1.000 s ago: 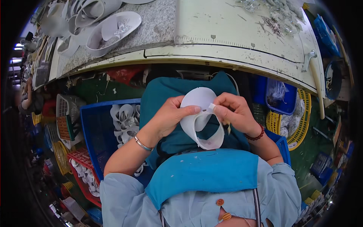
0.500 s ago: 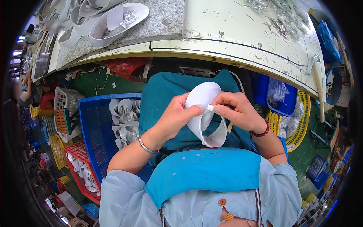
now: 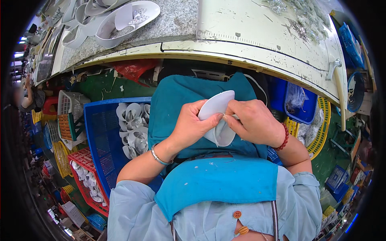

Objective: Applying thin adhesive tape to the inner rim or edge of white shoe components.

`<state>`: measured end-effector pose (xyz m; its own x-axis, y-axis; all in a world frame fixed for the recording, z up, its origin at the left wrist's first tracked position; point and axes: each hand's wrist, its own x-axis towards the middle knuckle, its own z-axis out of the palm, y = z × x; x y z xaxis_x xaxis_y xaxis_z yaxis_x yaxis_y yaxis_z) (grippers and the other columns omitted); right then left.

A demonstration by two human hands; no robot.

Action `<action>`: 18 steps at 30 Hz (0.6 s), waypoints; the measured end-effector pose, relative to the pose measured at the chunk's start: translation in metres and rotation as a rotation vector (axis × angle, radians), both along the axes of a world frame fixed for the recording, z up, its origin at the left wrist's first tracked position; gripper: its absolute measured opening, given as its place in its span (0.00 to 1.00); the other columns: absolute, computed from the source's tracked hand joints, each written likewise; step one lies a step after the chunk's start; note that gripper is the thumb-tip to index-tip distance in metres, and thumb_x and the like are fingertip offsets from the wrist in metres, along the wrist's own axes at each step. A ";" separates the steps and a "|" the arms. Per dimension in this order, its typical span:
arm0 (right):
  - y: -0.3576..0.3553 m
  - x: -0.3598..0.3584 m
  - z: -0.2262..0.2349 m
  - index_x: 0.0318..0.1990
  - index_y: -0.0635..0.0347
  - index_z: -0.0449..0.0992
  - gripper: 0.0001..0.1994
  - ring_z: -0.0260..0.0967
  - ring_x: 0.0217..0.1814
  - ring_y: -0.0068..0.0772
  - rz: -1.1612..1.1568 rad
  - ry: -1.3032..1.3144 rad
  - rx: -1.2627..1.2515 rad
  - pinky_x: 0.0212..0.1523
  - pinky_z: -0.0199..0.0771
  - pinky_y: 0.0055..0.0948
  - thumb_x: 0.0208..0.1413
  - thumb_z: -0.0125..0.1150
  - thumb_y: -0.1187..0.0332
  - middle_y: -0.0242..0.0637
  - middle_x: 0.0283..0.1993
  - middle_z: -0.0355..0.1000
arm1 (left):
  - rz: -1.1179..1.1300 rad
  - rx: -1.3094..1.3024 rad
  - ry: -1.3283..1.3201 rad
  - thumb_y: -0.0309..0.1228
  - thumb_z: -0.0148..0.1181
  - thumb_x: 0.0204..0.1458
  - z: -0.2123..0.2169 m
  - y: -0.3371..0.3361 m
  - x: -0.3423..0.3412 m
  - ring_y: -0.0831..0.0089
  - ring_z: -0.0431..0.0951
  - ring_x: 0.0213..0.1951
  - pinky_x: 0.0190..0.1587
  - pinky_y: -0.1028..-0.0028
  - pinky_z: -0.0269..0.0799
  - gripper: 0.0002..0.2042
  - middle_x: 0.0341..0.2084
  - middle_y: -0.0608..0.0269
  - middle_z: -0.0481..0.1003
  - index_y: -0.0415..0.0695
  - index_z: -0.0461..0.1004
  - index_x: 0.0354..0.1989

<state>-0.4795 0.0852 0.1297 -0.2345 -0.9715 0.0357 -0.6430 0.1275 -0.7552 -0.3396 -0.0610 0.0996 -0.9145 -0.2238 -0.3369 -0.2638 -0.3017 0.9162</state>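
Observation:
Over my lap, my left hand (image 3: pixel 194 123) is closed on a white looped piece (image 3: pixel 216 105), like a shoe part, with a smooth oval face and a curved band below. Its thumb presses on the near side while the other fingers go behind. My right hand (image 3: pixel 254 123) pinches at the middle of the same piece, close to the left thumb tip. What lies between the right fingertips is mostly hidden. The piece is tilted, its lower edge pointing toward me.
Similar white pieces (image 3: pixel 128 24) lie on the speckled slab of the workbench (image 3: pixel 181 47). More fill a blue crate (image 3: pixel 95 138) on my left and a red basket (image 3: pixel 82 154). Right of me stand a blue bin (image 3: pixel 299 114) and a yellow basket (image 3: pixel 326 120).
The right hand has turned knuckles-up and moved in over the piece, covering its right side. The small white tab between its fingers no longer shows. The piece has tilted and its loop looks narrower.

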 end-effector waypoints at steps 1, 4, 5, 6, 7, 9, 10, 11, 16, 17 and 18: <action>0.001 0.002 -0.001 0.25 0.62 0.67 0.08 0.67 0.20 0.50 -0.020 0.080 -0.002 0.20 0.65 0.42 0.51 0.56 0.69 0.46 0.18 0.66 | 0.000 0.003 -0.001 0.29 0.65 0.50 0.000 0.000 0.000 0.80 0.76 0.37 0.40 0.78 0.74 0.16 0.36 0.62 0.78 0.36 0.73 0.47; 0.001 0.008 0.001 0.25 0.63 0.66 0.09 0.67 0.21 0.50 -0.056 0.099 -0.009 0.20 0.65 0.42 0.52 0.56 0.69 0.46 0.18 0.67 | 0.024 0.000 0.001 0.28 0.65 0.49 0.002 0.001 -0.001 0.80 0.76 0.37 0.40 0.78 0.73 0.16 0.36 0.64 0.78 0.37 0.74 0.46; 0.001 0.009 0.000 0.25 0.63 0.66 0.09 0.67 0.21 0.50 -0.056 0.097 -0.006 0.20 0.65 0.42 0.52 0.56 0.69 0.46 0.18 0.67 | 0.001 -0.047 0.022 0.28 0.65 0.48 0.001 0.001 -0.001 0.81 0.75 0.37 0.40 0.78 0.73 0.16 0.36 0.64 0.78 0.38 0.74 0.45; 0.001 0.010 -0.002 0.26 0.63 0.66 0.08 0.67 0.21 0.50 -0.069 0.093 -0.017 0.20 0.65 0.42 0.52 0.56 0.70 0.45 0.19 0.67 | -0.021 -0.094 0.045 0.28 0.65 0.48 0.001 0.001 -0.002 0.81 0.75 0.37 0.41 0.78 0.72 0.16 0.35 0.65 0.77 0.38 0.74 0.45; 0.002 0.010 -0.003 0.27 0.63 0.65 0.08 0.67 0.21 0.50 -0.081 0.089 -0.027 0.20 0.65 0.42 0.52 0.55 0.70 0.45 0.19 0.67 | -0.020 -0.093 0.045 0.28 0.65 0.48 0.001 0.001 -0.002 0.81 0.75 0.37 0.41 0.78 0.72 0.16 0.35 0.65 0.77 0.38 0.74 0.45; 0.002 0.011 -0.006 0.27 0.63 0.65 0.07 0.67 0.21 0.50 -0.080 0.093 -0.035 0.20 0.64 0.42 0.53 0.55 0.71 0.45 0.20 0.67 | -0.021 -0.114 0.010 0.27 0.64 0.47 0.001 0.002 -0.004 0.82 0.74 0.36 0.41 0.78 0.72 0.15 0.34 0.66 0.77 0.38 0.73 0.44; 0.003 0.011 -0.008 0.27 0.63 0.65 0.07 0.67 0.21 0.50 -0.079 0.095 -0.044 0.20 0.64 0.42 0.53 0.54 0.71 0.45 0.21 0.67 | -0.020 -0.113 0.011 0.27 0.64 0.47 0.001 0.002 -0.004 0.82 0.74 0.36 0.41 0.78 0.72 0.15 0.34 0.66 0.77 0.38 0.73 0.44; 0.003 0.011 -0.009 0.27 0.63 0.65 0.07 0.67 0.21 0.50 -0.078 0.096 -0.042 0.20 0.64 0.42 0.53 0.54 0.71 0.45 0.21 0.67 | -0.024 -0.142 0.014 0.26 0.64 0.47 0.001 0.003 -0.003 0.81 0.75 0.37 0.41 0.78 0.72 0.15 0.35 0.66 0.77 0.38 0.73 0.45; 0.003 0.016 -0.012 0.26 0.61 0.66 0.08 0.68 0.20 0.46 -0.109 0.201 -0.102 0.19 0.66 0.39 0.50 0.57 0.69 0.42 0.21 0.68 | 0.004 -0.138 0.021 0.25 0.63 0.47 -0.004 0.004 -0.002 0.80 0.75 0.37 0.41 0.77 0.72 0.16 0.36 0.64 0.77 0.38 0.73 0.45; 0.003 0.018 -0.012 0.26 0.61 0.66 0.08 0.68 0.20 0.46 -0.108 0.201 -0.101 0.19 0.66 0.39 0.50 0.57 0.69 0.42 0.21 0.68 | 0.007 -0.145 0.014 0.25 0.63 0.47 -0.005 0.005 -0.002 0.80 0.75 0.38 0.41 0.77 0.72 0.16 0.36 0.63 0.77 0.37 0.73 0.46; 0.003 0.020 -0.013 0.25 0.61 0.66 0.09 0.68 0.19 0.43 -0.123 0.292 -0.083 0.19 0.67 0.37 0.49 0.58 0.68 0.41 0.20 0.68 | 0.009 -0.152 0.008 0.25 0.63 0.47 -0.006 0.004 -0.002 0.80 0.75 0.38 0.41 0.77 0.72 0.16 0.36 0.63 0.77 0.37 0.73 0.46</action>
<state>-0.4600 0.0879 0.1167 -0.3179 -0.9275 0.1968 -0.8178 0.1632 -0.5519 -0.3415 -0.0567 0.0940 -0.9149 -0.2798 -0.2911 -0.2539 -0.1618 0.9536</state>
